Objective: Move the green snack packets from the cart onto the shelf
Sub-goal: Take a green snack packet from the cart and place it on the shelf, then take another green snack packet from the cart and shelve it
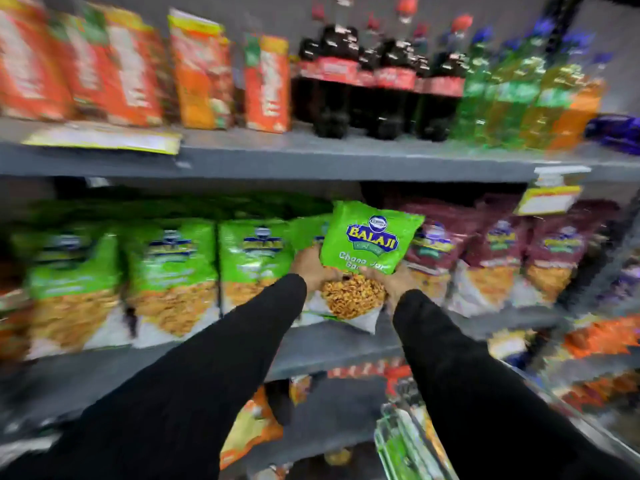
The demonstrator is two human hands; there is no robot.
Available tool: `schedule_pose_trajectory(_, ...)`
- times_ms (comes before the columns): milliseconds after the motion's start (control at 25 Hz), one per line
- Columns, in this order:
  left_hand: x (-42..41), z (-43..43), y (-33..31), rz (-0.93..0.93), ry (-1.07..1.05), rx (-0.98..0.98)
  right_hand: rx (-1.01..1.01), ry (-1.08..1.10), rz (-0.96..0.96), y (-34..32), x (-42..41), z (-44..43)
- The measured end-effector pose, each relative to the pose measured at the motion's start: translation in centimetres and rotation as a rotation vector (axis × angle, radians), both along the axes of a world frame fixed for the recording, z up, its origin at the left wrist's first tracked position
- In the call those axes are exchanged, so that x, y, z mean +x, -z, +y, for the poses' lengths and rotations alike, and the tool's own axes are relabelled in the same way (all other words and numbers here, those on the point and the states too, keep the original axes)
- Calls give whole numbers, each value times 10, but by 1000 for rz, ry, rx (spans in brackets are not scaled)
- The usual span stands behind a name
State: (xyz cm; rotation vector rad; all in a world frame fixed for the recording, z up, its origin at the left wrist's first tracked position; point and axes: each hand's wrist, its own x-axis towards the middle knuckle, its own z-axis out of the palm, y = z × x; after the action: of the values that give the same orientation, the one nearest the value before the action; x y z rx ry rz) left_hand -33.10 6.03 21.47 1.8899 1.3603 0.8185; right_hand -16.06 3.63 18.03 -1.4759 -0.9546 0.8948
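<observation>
mostly green packets [169, 271] along grey shelf [329, 344]

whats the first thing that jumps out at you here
The bright green snack packet with a blue and yellow logo stands out, sharp in mid-frame and held between the left hand and the right hand in front of the middle grey shelf. To its left stands a blurred row of matching green packets, to its right dark red packets. On the shelf above stand dark cola bottles with red labels.
</observation>
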Motion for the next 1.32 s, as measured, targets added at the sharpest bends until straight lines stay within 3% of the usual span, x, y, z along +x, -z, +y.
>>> schedule_pose_trajectory(240,-202,0,-1,88,-316,0,21,-371,22,-24,-204,34)
schedule_pose_trajectory(480,-333,-20,26,30,-462,-100,-26,-556,-67,-4,-328,30)
schedule_pose_trajectory(760,-362,-25,60,-103,-508,-142,-58,-487,-300,17,-370,25)
schedule_pose_trajectory(880,-362,-23,69,-246,-598,-185,-11,-473,-426,18,-375,29)
schedule_pose_trajectory(1040,-357,-25,70,-234,-641,-247,36,-444,-554,22,-375,28)
schedule_pose_trajectory(1120,-346,-32,62,-261,-729,-150,74,-444,-490,21,-369,27)
schedule_pose_trajectory(1200,-322,-41,47,-183,-856,97,137,-400,-397,14,-353,26)
schedule_pose_trajectory(1320,-260,-46,22,-11,-793,428,227,-269,-296,-7,-307,28)
